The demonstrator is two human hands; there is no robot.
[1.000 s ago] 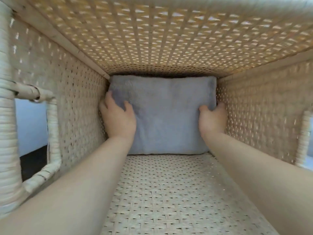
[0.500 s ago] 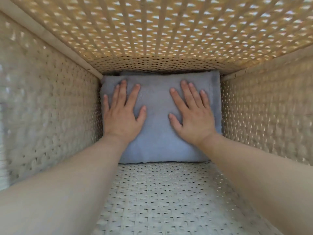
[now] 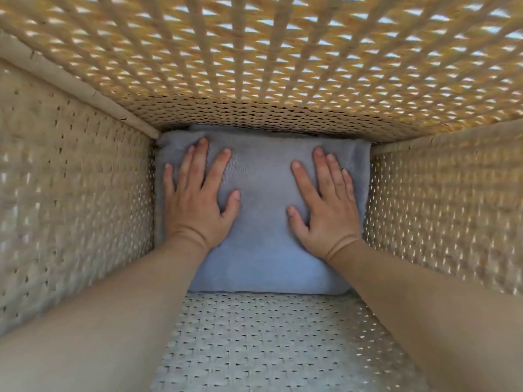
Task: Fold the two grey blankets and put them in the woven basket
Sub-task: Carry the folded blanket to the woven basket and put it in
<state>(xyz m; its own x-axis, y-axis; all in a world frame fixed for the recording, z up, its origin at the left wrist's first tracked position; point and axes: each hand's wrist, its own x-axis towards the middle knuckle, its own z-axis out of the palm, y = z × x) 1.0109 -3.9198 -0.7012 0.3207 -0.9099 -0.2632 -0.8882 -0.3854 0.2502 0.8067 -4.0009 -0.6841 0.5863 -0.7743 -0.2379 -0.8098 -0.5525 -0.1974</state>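
Head view: we look straight down into a woven basket, its four walls filling the frame. A folded grey blanket lies flat on the bottom. It spans the space from the left wall to the right wall, and its long axis seems to run left to right. Its near folded edge lies across the lower middle of the frame.

Both bare forearms reach in from the lower corners. The left hand lies palm down on the left half of the blanket, and the right hand lies palm down on the right half. The fingers of both hands are straight and spread, pointing at the far wall. They press the cloth and grip nothing. The thumbs point inward toward each other, well apart.

A thin grey strip shows past the blanket's far edge. We cannot tell whether it is a second blanket or another fold. The wrists cover the blanket's side edges, the frame cuts off the basket's rim, and the side walls are blurred.
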